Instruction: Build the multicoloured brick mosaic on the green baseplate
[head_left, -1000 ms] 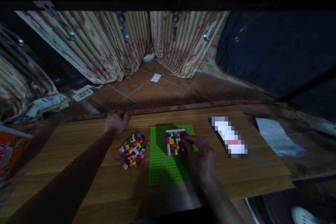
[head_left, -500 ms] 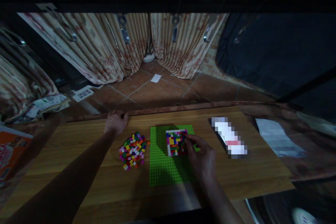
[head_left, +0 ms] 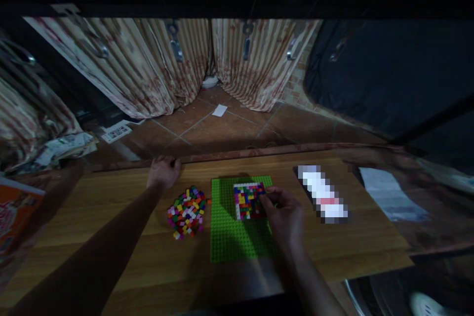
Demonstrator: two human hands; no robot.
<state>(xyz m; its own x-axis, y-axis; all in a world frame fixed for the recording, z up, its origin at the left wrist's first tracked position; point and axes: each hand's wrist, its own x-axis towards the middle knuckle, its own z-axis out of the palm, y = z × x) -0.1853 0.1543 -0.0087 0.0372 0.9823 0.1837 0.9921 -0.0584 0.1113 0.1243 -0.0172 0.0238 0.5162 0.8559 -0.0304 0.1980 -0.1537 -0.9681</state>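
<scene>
A green baseplate [head_left: 231,247] lies on the table, bearing a square patch of small multicoloured bricks [head_left: 246,202] with white rows along its far and left sides. My right hand [head_left: 287,215] is at the patch's right side, thumb and fingers pinched together. Whatever is between those fingertips is hidden. Beside the plate, to its left, is a loose pile of small coloured bricks [head_left: 187,212]. Resting at the table's far edge beyond the pile, my left hand [head_left: 163,172] is curled closed, with no object visible in it.
A dark phone-like slab [head_left: 322,195] with a blurred-out face lies right of the plate on the wooden table [head_left: 129,266]. One orange brick [head_left: 209,201] sits by the plate's left edge. Papers [head_left: 392,192] lie past the right edge; an orange package [head_left: 17,212] stands at left.
My right hand's fingers have drawn together and shifted slightly at the patch's right side. The left hand stays in place.
</scene>
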